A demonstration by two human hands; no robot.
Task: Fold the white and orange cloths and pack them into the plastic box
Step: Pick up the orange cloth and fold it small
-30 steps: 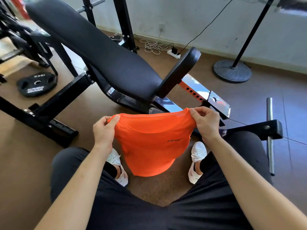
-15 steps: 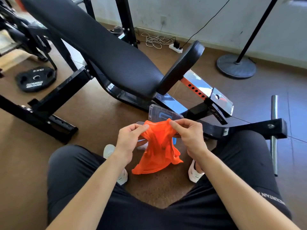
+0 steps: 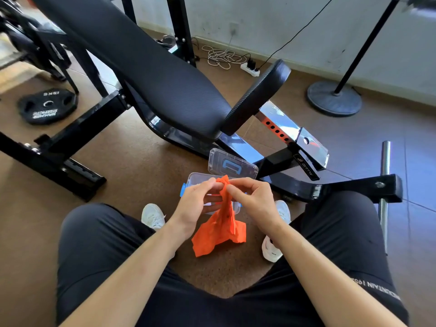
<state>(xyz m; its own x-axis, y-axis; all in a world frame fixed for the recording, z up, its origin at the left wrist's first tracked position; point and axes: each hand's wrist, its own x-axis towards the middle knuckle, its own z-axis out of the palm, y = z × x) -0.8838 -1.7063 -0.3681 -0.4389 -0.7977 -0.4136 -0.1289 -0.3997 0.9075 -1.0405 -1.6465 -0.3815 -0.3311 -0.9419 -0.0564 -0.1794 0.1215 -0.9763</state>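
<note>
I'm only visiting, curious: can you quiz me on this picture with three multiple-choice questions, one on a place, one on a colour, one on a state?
1. Where is the plastic box? A on the bench; B on the floor; C on a lap.
2. What colour is the held cloth? A white; B blue; C orange.
3. The box is: A open; B shut; C upside down.
Answers: B, it stands on the floor. C, left hand and right hand pinch orange fabric. A, its lid sits behind it.
</note>
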